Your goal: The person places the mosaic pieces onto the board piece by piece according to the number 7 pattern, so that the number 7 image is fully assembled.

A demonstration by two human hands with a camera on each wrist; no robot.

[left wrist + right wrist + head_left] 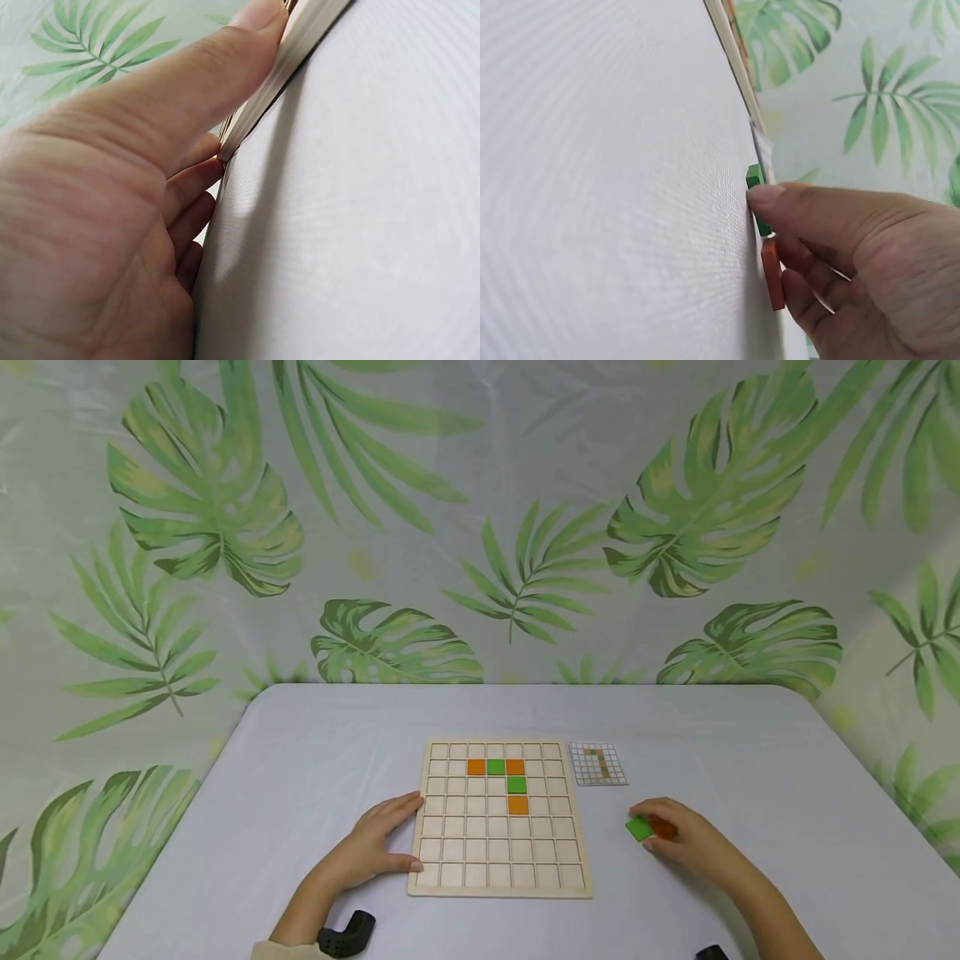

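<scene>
A wooden grid board [453,852] lies flat on the table. Three orange tiles [518,805] and two green tiles [517,785] sit in its cells: a row of three near the top, two going down from the row's right end. My left hand [369,843] rests against the board's left edge, thumb and fingers spread; the left wrist view shows the thumb tip at the board's rim [262,97]. To the right of the board, my right hand [693,839] pinches a green tile [639,828]. An orange tile [772,274] is by the other fingers, partly covered.
A small pattern card [597,764] with a printed grid and coloured squares lies beside the board's upper right corner. The table [337,727] has a white cover, with a leaf-printed cloth [525,568] behind it. A black wrist device [348,935] shows near the left forearm.
</scene>
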